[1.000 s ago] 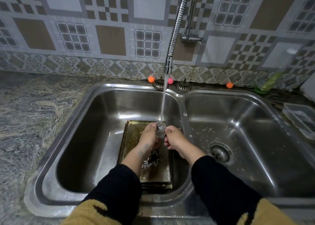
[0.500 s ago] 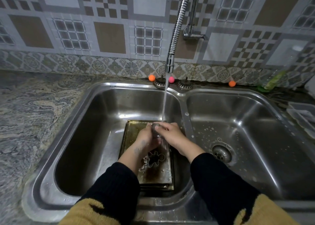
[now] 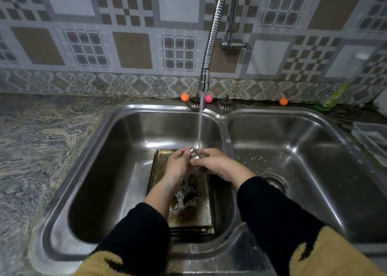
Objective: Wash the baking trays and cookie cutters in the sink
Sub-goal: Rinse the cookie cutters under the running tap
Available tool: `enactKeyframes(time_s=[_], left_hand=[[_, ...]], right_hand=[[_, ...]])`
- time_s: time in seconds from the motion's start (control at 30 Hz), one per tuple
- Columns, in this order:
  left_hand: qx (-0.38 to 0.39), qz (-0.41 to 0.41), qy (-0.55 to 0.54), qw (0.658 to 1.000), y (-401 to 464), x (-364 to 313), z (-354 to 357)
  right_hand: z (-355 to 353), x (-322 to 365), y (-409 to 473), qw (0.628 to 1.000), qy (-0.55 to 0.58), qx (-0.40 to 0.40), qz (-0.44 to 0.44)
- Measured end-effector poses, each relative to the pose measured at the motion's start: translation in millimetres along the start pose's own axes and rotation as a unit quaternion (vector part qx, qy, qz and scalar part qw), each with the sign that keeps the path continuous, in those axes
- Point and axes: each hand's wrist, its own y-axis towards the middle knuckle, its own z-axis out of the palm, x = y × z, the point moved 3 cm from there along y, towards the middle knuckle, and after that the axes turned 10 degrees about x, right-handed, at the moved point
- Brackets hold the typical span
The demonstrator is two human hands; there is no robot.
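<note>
A small metal cookie cutter [image 3: 194, 154] sits right under the running water [image 3: 200, 127], pinched between both hands so the stream rinses it. The left hand [image 3: 178, 163] and right hand [image 3: 213, 162] curl round it above the baking trays [image 3: 159, 171] in the left sink [image 3: 117, 129], where other cutters [image 3: 189, 196] wait.

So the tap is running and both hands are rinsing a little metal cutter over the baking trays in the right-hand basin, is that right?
Not quite: it is the left basin. The head view shows the tap running and both the left hand and right hand holding the small metal cutter over the baking trays stacked there. The right-hand basin holds no trays.
</note>
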Motion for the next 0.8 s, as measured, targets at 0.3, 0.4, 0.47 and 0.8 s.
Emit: enactKeyframes(time_s=[0.3, 0.4, 0.47, 0.8], left_hand=[[-0.049, 0.130, 0.145, 0.980, 2, -19, 46], [0.003, 0.165, 0.378, 0.911, 8, -14, 87], [0.046, 0.153, 0.484, 0.860, 15, 2, 110], [-0.004, 0.103, 0.669, 0.737, 20, 26, 128]], right_hand=[[-53, 8, -24, 0.892, -0.398, -0.170, -0.131], [-99, -24, -34, 0.915, -0.322, -0.229, -0.079], [-131, -61, -36, 0.937, -0.269, -0.222, -0.008], [-252, -217, -4, 0.910, -0.248, -0.284, 0.176]])
